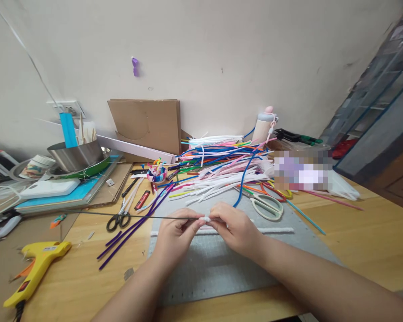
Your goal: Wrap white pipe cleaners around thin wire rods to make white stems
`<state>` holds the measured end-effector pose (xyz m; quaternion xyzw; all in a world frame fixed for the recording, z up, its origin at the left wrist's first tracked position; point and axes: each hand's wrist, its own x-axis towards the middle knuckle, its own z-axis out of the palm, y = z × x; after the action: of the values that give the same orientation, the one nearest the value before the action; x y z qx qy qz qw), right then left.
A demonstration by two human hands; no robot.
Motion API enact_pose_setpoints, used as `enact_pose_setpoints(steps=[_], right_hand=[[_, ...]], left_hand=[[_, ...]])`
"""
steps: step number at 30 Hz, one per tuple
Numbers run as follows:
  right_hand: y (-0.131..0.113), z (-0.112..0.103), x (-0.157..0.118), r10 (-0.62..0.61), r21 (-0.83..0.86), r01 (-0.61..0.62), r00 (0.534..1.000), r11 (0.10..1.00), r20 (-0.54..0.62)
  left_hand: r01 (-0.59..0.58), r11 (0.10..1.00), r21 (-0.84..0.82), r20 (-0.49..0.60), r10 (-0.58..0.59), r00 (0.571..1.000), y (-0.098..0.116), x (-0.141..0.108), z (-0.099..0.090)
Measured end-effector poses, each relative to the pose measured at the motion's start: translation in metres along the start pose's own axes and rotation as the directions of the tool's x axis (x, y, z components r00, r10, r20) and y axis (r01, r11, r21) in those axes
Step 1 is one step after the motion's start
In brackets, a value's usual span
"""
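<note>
My left hand (pixel 179 232) is closed in a pinch around a thin dark rod (pixel 121 215), which stretches far to the left. Between my fingertips a small white fuzzy piece (pixel 207 219), like pipe cleaner, sits around the rod. My right hand (pixel 235 226) pinches at that white piece from the other side, its fingers closed and partly hiding the rod's end. Behind and below both hands, a white pipe cleaner (pixel 277 230) lies across the grey cutting mat (pixel 218 268); its middle is mostly covered by my hands.
A heap of coloured pipe cleaners (pixel 218 179) lies behind the mat. Pale-handled scissors (pixel 267 207) rest at right, black scissors (pixel 118 221) at left. A yellow glue gun (pixel 36 268) lies front left. Purple pipe cleaners (pixel 130 237), a metal bowl (pixel 75 156) and a bottle (pixel 264 127) stand around.
</note>
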<state>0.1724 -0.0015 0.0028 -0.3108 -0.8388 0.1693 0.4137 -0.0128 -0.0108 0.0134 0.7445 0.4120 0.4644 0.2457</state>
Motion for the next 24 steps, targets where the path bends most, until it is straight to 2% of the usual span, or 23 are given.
enact_pose_setpoints(steps=[8,17,21,24], right_hand=[[-0.0039,-0.0029,0.0034,-0.008,-0.056,0.008,1.000,0.998,-0.001],[-0.0005,0.0023,-0.0012,0.044,-0.028,-0.043,0.998,0.999,0.053],[-0.0031,0.0009,-0.0008,0.080,0.005,-0.080,0.995,0.997,0.061],[-0.0039,-0.0001,-0.0007,0.090,0.025,-0.090,0.996,0.996,0.009]], left_hand=[[0.000,0.999,-0.048,0.022,0.001,1.000,-0.0018,-0.0010,0.0006],[0.092,0.980,-0.178,0.122,-0.071,0.990,0.0067,-0.0015,-0.0012],[0.105,0.984,-0.144,0.087,-0.093,0.992,0.0021,-0.0021,0.0004],[0.139,0.981,-0.134,0.045,-0.134,0.990,-0.0019,-0.0047,0.0022]])
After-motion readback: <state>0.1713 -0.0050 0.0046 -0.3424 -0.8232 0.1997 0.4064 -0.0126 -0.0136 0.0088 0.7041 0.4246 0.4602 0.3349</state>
